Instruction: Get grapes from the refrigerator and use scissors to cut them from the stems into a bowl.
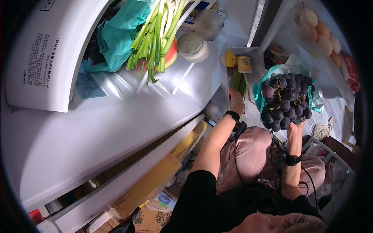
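Right of centre, I watch remotely the right hand [298, 126] gripping the teal bag [257, 92] of dark grapes [289, 103] from below; the bag gapes, so tilting could spill them. Further, near centre, the left hand [235, 98] is beside the clear bin [259, 62]; its grip I cannot tell.

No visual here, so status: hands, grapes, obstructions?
Right hand at lower edge of bagged dark grapes. Left hand near clear bin, grip unclear. Black cables dangling nearby.

Dark printed characters line a curved white panel [52, 52]. A blue label [90, 84] bears print too small to read.
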Available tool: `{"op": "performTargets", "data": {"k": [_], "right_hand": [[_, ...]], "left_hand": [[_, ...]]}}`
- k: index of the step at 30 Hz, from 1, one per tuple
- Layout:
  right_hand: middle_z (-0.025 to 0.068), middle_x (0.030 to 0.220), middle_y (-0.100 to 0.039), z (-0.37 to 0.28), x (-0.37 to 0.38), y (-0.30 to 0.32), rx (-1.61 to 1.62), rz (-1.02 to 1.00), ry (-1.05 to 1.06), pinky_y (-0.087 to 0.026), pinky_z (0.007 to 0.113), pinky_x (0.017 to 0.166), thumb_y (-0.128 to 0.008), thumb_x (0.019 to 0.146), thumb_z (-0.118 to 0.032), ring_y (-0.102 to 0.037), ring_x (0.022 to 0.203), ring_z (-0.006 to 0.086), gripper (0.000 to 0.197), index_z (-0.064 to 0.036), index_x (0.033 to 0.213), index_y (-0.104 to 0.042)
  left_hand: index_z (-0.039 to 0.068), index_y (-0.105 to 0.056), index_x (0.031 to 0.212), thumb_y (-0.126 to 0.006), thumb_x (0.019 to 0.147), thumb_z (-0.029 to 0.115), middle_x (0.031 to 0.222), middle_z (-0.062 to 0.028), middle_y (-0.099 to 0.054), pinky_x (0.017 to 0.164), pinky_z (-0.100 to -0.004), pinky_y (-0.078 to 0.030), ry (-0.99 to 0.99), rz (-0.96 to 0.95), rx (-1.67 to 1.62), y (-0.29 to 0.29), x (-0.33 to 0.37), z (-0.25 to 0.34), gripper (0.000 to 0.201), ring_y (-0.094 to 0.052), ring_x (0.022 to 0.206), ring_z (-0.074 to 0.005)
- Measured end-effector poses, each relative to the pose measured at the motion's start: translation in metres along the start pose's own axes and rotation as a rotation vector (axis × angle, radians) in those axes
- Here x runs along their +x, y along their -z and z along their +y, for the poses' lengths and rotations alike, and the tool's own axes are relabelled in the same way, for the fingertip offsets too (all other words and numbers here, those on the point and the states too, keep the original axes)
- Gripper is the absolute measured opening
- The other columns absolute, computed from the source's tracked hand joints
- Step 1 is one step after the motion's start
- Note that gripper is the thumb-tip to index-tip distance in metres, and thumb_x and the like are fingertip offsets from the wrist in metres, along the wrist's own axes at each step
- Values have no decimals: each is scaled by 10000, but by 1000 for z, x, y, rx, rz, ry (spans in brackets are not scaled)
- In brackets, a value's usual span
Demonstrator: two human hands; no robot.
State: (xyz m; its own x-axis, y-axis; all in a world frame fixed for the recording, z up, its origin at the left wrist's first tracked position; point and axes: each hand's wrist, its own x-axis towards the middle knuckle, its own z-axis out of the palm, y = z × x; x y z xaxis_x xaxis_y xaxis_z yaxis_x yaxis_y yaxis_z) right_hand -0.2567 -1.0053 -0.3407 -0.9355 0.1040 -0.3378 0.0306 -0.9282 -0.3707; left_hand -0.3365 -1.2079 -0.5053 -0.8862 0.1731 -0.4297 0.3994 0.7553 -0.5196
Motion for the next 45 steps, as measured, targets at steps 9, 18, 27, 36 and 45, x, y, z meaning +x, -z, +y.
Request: {"op": "performTargets", "data": {"k": [9,18,27,36,45], "right_hand": [[109,1083,-591,4,1,-16,132,-113,-81,-456,421,870,-494,838,-475,-560,980,281,481,-92,1122,-551],[105,1108,-583,-1,2,-6,42,9,-6,-443,423,888,-488,838,-491,-550,1004,281,505,-92,1141,-544],[101,1111,-581,3,4,-12,78,-28,-24,-433,425,898,-500,834,-477,-547,1007,280,491,-94,1138,-544],[93,1096,-587,9,15,-7,58,-120,-50,-437,423,890,-501,832,-471,-550,998,276,465,-102,1111,-555],[96,1076,-598,0,1,-19,36,12,-15,-442,413,885,-515,821,-481,-559,983,274,472,-99,1093,-568]], "left_hand": [[154,-668,888,-486,854,171,904,-12,-633,645,-344,-412,29,30,-381,-27,23,2,186,-598,844,-189],[138,-625,1068,-485,861,163,1121,-49,-594,862,-394,-372,-43,-271,-270,-7,17,-3,251,-524,1081,-238],[114,-565,1123,-440,892,197,1149,-51,-549,842,-378,-355,62,-113,-256,-47,26,12,276,-503,1067,-221],[166,-603,1117,-411,895,206,1141,-34,-581,904,-389,-336,59,3,-246,-64,39,5,296,-514,1080,-220],[181,-664,919,-465,867,154,939,-14,-647,690,-346,-429,-61,6,-200,-26,10,0,207,-603,859,-165]]}}
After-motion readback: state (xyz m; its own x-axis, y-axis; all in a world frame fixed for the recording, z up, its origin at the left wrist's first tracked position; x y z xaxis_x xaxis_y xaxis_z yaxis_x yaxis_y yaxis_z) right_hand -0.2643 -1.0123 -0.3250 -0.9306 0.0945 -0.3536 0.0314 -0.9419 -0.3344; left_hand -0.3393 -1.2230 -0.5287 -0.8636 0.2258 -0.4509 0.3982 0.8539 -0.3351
